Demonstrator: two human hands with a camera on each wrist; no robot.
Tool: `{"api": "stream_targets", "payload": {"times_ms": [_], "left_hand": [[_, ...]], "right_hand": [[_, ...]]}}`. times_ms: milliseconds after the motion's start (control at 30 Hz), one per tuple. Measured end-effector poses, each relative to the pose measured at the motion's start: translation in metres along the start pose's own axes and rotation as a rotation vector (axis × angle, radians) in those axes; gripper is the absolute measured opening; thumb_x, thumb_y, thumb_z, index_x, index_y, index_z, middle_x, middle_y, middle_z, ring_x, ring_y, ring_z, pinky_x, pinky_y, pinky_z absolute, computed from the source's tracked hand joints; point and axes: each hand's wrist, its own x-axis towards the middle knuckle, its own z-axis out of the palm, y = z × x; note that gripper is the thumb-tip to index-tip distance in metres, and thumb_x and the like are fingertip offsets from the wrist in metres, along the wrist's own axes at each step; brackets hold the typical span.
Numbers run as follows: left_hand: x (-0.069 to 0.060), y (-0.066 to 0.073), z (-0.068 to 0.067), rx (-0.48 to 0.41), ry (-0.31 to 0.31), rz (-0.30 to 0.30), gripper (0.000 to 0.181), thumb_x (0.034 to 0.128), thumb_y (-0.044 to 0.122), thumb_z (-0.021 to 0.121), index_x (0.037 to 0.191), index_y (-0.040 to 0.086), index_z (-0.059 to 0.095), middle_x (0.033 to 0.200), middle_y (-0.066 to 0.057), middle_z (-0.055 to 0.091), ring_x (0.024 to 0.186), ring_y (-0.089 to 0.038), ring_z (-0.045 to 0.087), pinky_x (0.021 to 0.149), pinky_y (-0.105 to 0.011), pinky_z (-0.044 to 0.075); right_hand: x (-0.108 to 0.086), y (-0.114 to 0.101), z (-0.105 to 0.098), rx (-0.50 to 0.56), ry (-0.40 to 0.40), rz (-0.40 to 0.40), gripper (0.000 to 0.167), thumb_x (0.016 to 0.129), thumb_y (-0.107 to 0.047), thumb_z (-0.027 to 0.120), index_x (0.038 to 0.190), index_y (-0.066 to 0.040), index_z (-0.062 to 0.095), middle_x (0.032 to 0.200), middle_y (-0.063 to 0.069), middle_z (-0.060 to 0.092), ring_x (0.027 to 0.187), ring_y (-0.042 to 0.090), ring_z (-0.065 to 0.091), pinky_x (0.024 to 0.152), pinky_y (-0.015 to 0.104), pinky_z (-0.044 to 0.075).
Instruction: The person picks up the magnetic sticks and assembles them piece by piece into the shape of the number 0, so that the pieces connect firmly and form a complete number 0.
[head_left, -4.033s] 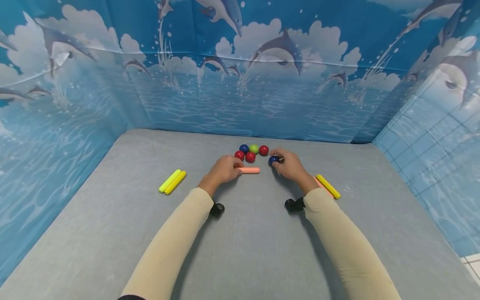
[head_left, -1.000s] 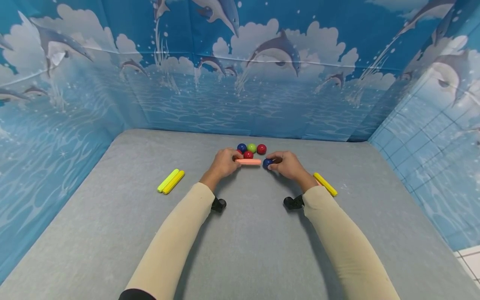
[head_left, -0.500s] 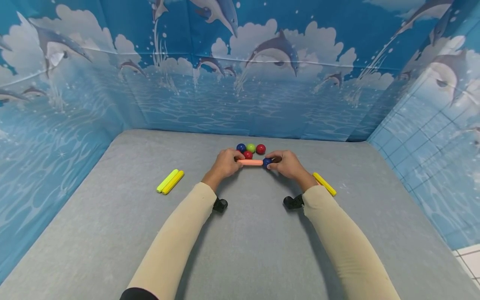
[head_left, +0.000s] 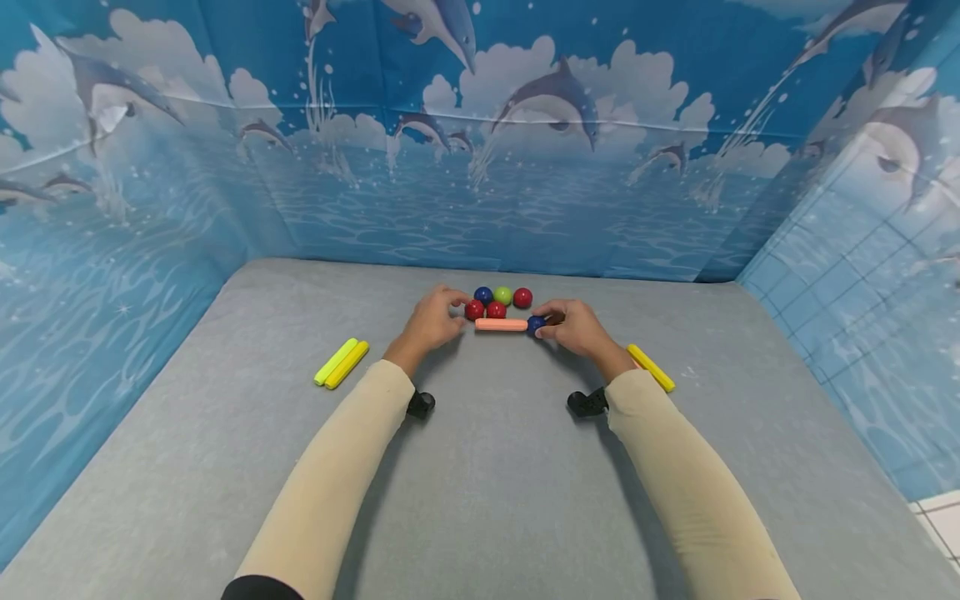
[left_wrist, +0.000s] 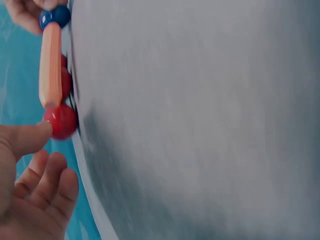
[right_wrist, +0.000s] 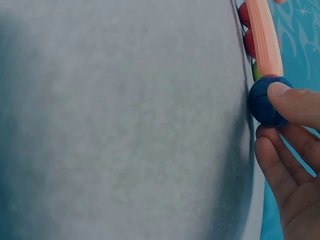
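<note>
One join seems made so far: a pale orange, ridged, plastic-looking stick [head_left: 501,325] meets a glossy dark blue ball [head_left: 536,326] at its right end, though how firmly cannot be told. Both lie toward the far edge of the grey, cloth-covered table [head_left: 495,467]. The person's right hand [head_left: 576,327] pinches that ball between thumb and fingers; the left hand [head_left: 433,321] grips nothing, its fingers parted beside a glossy red ball [head_left: 474,310], thumb seemingly against it. The stick's left end looks bare. Apparently unused are that red ball, two other red balls [head_left: 496,310], a second blue ball [head_left: 483,296] and a lime-green ball [head_left: 502,296], grouped nearer the far edge, plus two yellowish sticks [head_left: 347,365] toward the left edge and a yellow stick [head_left: 651,368] toward the right; most joining probably remains.
</note>
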Motion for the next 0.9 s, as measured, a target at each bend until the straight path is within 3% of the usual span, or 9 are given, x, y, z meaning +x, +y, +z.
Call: {"api": "stream_targets", "payload": {"times_ms": [167,467,600,767,900], "left_hand": [[0.003,-0.006,-0.006,0.064,-0.031,-0.009,0.042,0.0951,0.009,0.062,0.135,0.021,0.061,0.130,-0.009,0.056,0.121,-0.028,0.057,0.100,-0.046,0.049],[0.008,-0.005,-0.011,0.214,-0.177,0.071,0.056,0.0987,0.008,0.051,0.150,0.029,0.044,0.151,-0.004,0.038,0.124,-0.027,0.053,0.094,-0.042,0.049],[0.010,-0.008,-0.009,0.235,-0.123,0.082,0.047,0.0987,0.009,0.050,0.144,0.022,0.053,0.155,-0.003,0.039,0.136,-0.027,0.048,0.106,-0.044,0.047],[0.011,-0.011,-0.004,0.203,0.004,0.078,0.037,0.0972,0.006,0.052,0.131,0.015,0.063,0.146,-0.005,0.048,0.132,-0.026,0.052,0.109,-0.043,0.046],[0.010,-0.011,-0.004,0.180,-0.023,0.083,0.042,0.0967,0.003,0.053,0.135,0.018,0.062,0.147,-0.005,0.050,0.135,-0.026,0.051,0.112,-0.044,0.043]], "right_hand": [[0.002,0.004,0.000,0.009,0.006,0.015,0.033,0.092,-0.010,0.069,0.125,-0.010,0.067,0.124,0.015,0.065,0.111,0.030,0.063,0.089,0.041,0.053],[0.005,0.001,0.002,0.016,-0.015,0.033,0.031,0.093,-0.011,0.069,0.124,-0.012,0.067,0.126,0.015,0.064,0.113,0.030,0.062,0.095,0.043,0.052],[0.005,0.001,0.003,0.023,-0.014,0.036,0.032,0.092,-0.011,0.069,0.124,-0.011,0.067,0.127,0.015,0.064,0.115,0.031,0.062,0.095,0.044,0.052],[0.005,0.002,0.002,0.029,-0.014,0.044,0.032,0.092,-0.011,0.069,0.124,-0.011,0.067,0.128,0.015,0.063,0.115,0.031,0.061,0.093,0.043,0.053],[0.005,0.003,0.003,0.031,-0.017,0.048,0.031,0.092,-0.010,0.069,0.123,-0.012,0.067,0.127,0.014,0.063,0.115,0.030,0.062,0.092,0.042,0.053]]}}
